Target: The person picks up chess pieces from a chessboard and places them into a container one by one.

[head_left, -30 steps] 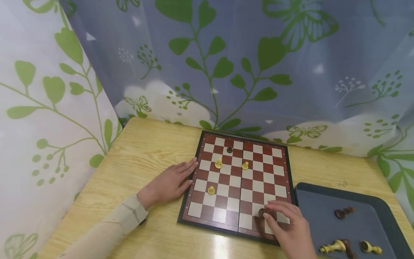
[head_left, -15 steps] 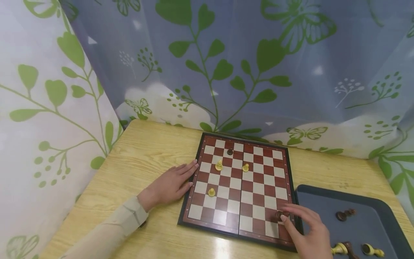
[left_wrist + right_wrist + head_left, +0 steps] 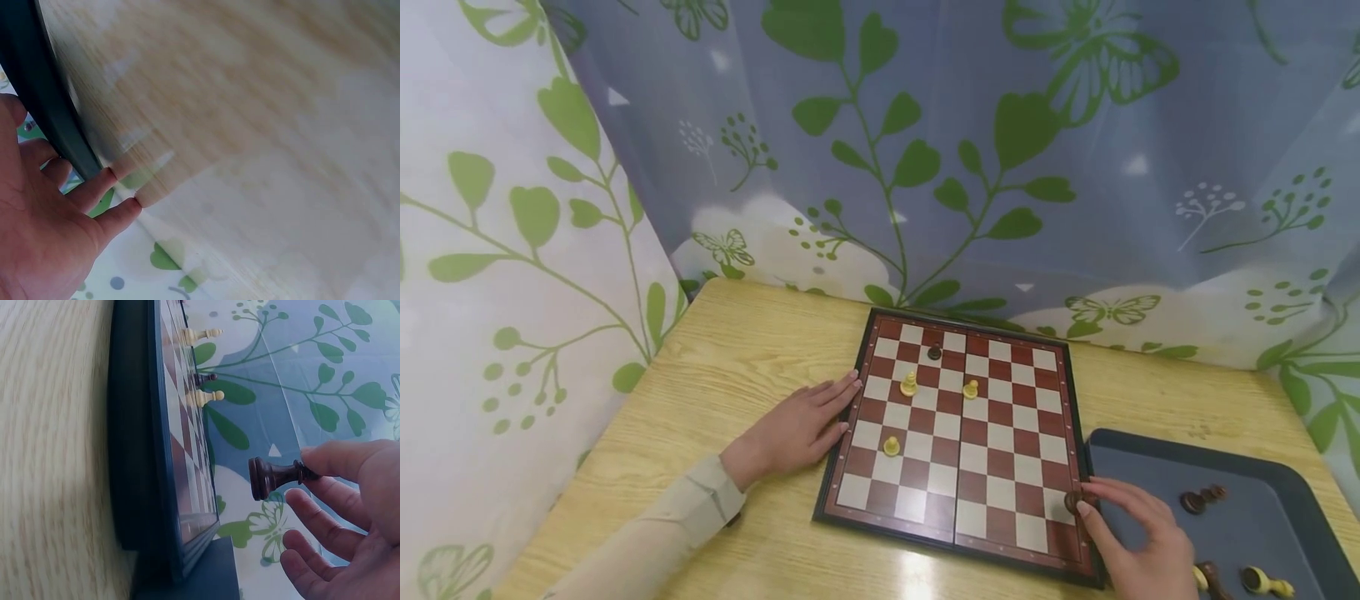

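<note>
While the left hand (image 3: 793,429) rests straight-fingered at the left edge of the chessboard (image 3: 942,450), here's the right hand (image 3: 1150,537) pinching a dark chess piece (image 3: 269,478) above its near right corner, toward the right edge of the table (image 3: 760,325): seemingly a carry, calling for steady lowering, then release.

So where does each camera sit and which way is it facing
Head: worn on the head, facing forward and down at chessboard and tray; left hand, left sleeve, right hand show.
Left wrist: worn there, facing tabletop and chessboard's edge; left hand shows.
Right wrist: worn there, facing low across the chessboard toward patterned cloth; right hand shows, pinching a dark chess piece.
Head and right wrist share chessboard, right hand and dark chess piece.
</note>
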Demonstrator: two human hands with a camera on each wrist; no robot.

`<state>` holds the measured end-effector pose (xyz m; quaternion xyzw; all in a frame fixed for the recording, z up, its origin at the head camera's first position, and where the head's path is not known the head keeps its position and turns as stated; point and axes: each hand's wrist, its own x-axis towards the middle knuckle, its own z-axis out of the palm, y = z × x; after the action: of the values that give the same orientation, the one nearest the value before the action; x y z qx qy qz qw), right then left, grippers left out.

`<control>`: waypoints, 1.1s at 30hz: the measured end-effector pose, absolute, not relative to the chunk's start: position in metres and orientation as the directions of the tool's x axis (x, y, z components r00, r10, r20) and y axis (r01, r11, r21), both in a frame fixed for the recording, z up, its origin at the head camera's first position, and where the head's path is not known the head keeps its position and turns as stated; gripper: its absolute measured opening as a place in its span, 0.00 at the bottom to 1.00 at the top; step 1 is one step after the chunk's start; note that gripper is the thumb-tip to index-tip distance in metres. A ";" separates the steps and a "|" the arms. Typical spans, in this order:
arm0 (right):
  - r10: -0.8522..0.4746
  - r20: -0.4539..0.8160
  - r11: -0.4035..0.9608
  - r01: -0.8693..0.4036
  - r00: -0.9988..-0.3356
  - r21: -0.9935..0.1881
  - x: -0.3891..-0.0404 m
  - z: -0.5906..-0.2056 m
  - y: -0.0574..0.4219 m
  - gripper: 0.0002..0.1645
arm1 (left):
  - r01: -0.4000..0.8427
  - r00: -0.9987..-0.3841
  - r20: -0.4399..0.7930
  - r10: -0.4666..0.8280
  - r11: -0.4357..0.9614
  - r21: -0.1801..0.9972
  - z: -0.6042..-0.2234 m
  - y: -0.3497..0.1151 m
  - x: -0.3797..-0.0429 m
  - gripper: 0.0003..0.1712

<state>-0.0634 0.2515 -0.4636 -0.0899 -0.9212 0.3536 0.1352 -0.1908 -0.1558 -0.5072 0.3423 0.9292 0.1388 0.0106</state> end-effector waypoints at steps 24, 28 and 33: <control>0.485 0.146 0.713 0.293 -0.862 -0.637 -0.053 -0.473 0.304 0.15 | 0.633 -0.763 0.067 0.643 0.724 0.275 -0.510 -0.155 -0.191 0.35; 0.551 0.062 0.661 0.390 -0.832 -0.641 -0.049 -0.479 0.327 0.22 | 0.626 -0.769 0.055 0.637 0.733 0.266 -0.510 -0.156 -0.191 0.35; 0.587 0.038 0.644 0.438 -0.809 -0.627 -0.042 -0.485 0.343 0.26 | 0.626 -0.769 0.058 0.637 0.731 0.273 -0.508 -0.156 -0.191 0.35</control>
<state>-0.0424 0.3434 -0.4846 -0.2850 -0.8987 0.3111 0.1196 -0.1905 -0.1561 -0.5083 0.3394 0.9300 0.1394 0.0199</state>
